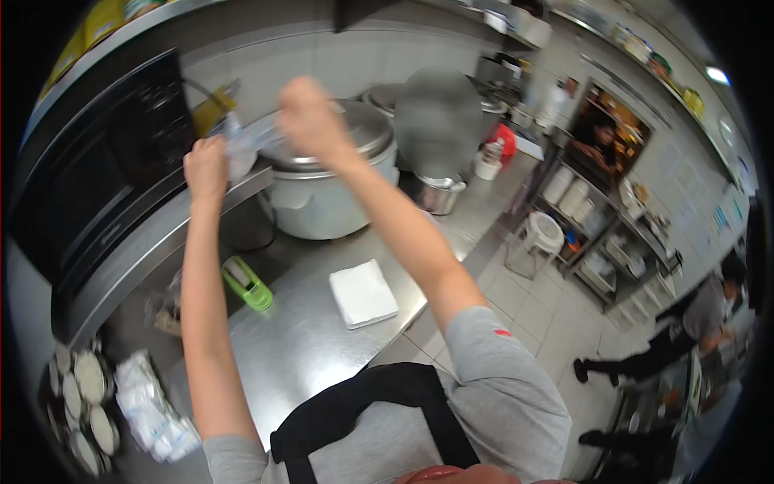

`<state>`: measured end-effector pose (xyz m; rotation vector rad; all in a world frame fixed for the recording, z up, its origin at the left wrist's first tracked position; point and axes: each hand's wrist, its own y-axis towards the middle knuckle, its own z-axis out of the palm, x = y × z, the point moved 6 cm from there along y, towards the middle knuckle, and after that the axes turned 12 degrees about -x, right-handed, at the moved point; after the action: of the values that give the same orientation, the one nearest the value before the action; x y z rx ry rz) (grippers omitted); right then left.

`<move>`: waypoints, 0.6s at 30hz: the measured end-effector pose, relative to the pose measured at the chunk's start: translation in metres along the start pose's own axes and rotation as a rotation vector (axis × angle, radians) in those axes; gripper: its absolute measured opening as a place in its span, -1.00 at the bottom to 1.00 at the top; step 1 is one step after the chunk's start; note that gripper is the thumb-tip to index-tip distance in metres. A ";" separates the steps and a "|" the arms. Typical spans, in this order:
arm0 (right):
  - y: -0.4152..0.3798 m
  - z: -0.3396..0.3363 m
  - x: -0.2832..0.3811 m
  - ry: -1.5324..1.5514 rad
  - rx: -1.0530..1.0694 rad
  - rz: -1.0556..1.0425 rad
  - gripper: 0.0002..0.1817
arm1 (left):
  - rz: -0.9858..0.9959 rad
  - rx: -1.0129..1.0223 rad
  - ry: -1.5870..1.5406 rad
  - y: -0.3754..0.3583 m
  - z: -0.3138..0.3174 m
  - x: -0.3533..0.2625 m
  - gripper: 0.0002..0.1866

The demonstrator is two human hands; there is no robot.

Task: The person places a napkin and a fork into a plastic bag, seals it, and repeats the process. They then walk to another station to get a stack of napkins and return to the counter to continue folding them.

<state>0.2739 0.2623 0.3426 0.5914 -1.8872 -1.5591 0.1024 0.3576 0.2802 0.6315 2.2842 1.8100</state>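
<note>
- Presently, both my arms are raised over the stainless steel counter [306, 339], hands at about the height of the rice cooker lid.
- My left hand [206, 168] is closed in a fist around one end of a clear, crumpled plastic bag [242, 145]; the bag is blurred and I cannot tell whether anything is in it.
- My right hand [309, 121] is also closed, gripping the other end of the same bag, so the plastic spans the short gap between the two fists.
- The bag hangs in the air, in front of the large grey rice cooker with a domed metal lid [326, 189], not touching it as far as I can tell.
- A folded white cloth [363, 293] lies flat on the counter below my right forearm, near the counter's front edge.
- A green and white tape dispenser [247, 284] rests on the counter just right of my left forearm.
- A dark microwave oven [97, 173] sits on a metal shelf to my left.
- A pile of small clear plastic packets [153, 411] lies at the lower left, beside a stack of round white lids [81, 403].
- A person in dark trousers [669, 339] stands bent over on the tiled floor, well apart to my right.
</note>
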 end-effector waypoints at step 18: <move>-0.194 0.040 -0.003 0.760 1.004 0.718 -0.95 | -0.908 0.796 -0.891 -0.178 -0.075 -0.104 -0.43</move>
<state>0.2392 0.2527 0.1473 0.6545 -1.8116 0.1517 0.1278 0.2157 0.1149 0.2690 1.9771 0.1143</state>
